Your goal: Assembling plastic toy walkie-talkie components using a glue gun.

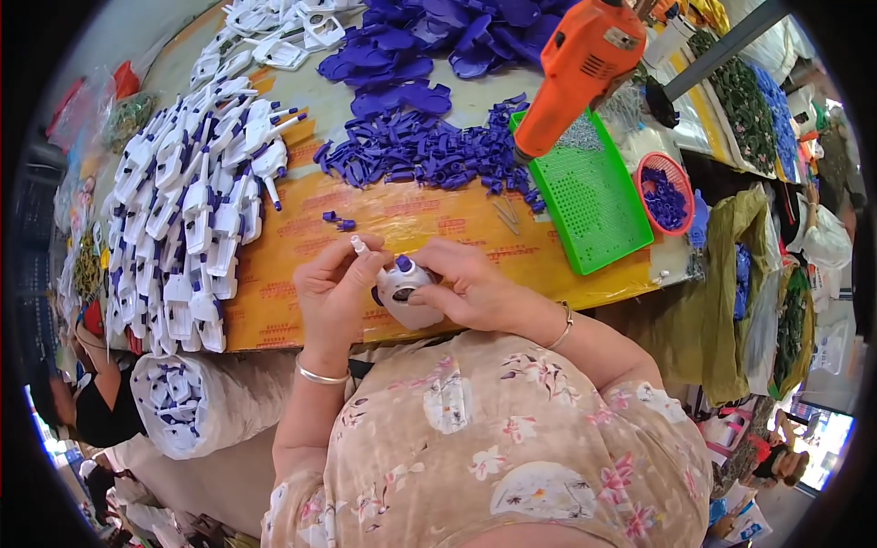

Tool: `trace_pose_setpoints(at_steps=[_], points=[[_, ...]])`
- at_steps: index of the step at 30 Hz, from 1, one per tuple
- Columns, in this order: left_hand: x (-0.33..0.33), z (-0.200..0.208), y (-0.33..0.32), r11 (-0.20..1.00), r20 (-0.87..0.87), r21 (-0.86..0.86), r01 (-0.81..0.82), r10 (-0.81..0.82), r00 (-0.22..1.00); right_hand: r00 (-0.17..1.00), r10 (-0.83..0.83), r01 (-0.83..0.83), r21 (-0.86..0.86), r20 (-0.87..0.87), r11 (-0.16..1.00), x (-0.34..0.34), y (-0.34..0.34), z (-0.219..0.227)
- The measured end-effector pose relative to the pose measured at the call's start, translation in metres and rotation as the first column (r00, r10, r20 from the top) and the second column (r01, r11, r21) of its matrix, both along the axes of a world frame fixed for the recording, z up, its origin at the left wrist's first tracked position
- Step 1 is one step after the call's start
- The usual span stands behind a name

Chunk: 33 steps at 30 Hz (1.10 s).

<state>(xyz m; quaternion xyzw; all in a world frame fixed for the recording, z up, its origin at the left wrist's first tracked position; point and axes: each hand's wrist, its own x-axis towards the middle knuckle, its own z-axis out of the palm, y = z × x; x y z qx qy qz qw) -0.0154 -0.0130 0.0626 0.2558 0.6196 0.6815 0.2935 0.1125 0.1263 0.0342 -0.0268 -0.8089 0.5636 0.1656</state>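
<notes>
Close to the table's front edge, my right hand (480,285) grips a white plastic housing (418,316) with a dark opening in its face. A small purple part (403,263) sits at the housing's upper end. Just left of it, my left hand (331,285) pinches a slim white nozzle-like piece (358,244), whose tip points up past the fingers. The fingers hide its lower end, and I cannot tell whether it touches the housing. A few loose purple pieces (343,224) lie beyond my left hand.
White parts with purple ends (183,210) are piled at left. Small purple pieces (411,151) and larger purple shells (475,36) lie at the back. At right are a green tray (589,205), a red basket (650,163) and an orange power tool (585,64) above the tray.
</notes>
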Motion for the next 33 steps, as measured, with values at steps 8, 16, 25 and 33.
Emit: trace_pose_setpoints(at_steps=[8,16,25,33], points=[[0.016,-0.007,-0.008,0.994,-0.046,0.023,-0.108,0.109,0.993,0.993,0.084,-0.074,-0.125,0.078,0.989,0.004,-0.004,-0.001],[-0.036,-0.011,-0.059,0.88,0.13,-0.02,-0.475,0.473,0.871,0.976,0.059,-0.043,-0.078,0.211,0.996,-0.045,0.022,-0.002],[-0.034,-0.032,-0.047,0.918,0.38,0.034,-0.396,0.354,0.854,0.902,0.291,0.108,0.818,-0.32,0.565,-0.119,-0.008,-0.012],[-0.024,-0.03,-0.039,0.956,0.407,0.04,-0.292,0.252,0.878,0.991,0.128,-0.012,0.927,-0.039,0.376,-0.074,0.035,-0.029]])
